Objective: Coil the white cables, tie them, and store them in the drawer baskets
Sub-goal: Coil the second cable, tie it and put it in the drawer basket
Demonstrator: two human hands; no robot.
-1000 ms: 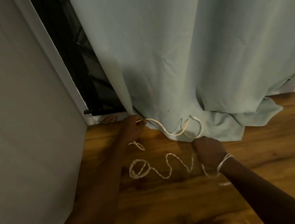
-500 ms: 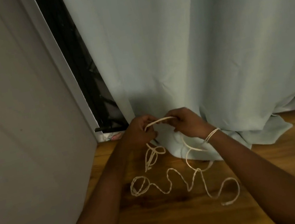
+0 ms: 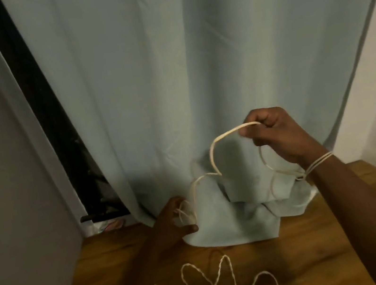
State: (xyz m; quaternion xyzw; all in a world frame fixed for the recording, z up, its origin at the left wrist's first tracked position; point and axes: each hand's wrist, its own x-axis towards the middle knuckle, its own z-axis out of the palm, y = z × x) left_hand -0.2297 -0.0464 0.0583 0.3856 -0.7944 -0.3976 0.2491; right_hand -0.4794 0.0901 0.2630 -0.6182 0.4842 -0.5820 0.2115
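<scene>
A thin white cable (image 3: pixel 213 158) arcs through the air in front of the pale curtain. My right hand (image 3: pixel 272 133) is raised and pinches the top of that arc; several turns of the cable are wound around my right wrist. My left hand (image 3: pixel 173 222) is low near the floor at the curtain hem, fingers curled round a small loop of the same cable. The loose tail (image 3: pixel 218 284) lies in wavy bends on the wooden floor near me.
The pale blue-grey curtain (image 3: pixel 170 70) hangs ahead, its hem bunched on the wooden floor (image 3: pixel 323 244). A grey wall (image 3: pixel 4 198) stands close on the left, with a dark window gap (image 3: pixel 57 139) beside it. A white wall is at the right.
My hands have parted: the right hand rose and went right, drawing the cable up into an arc, while the left hand dropped toward the floor. Less cable lies on the floor.
</scene>
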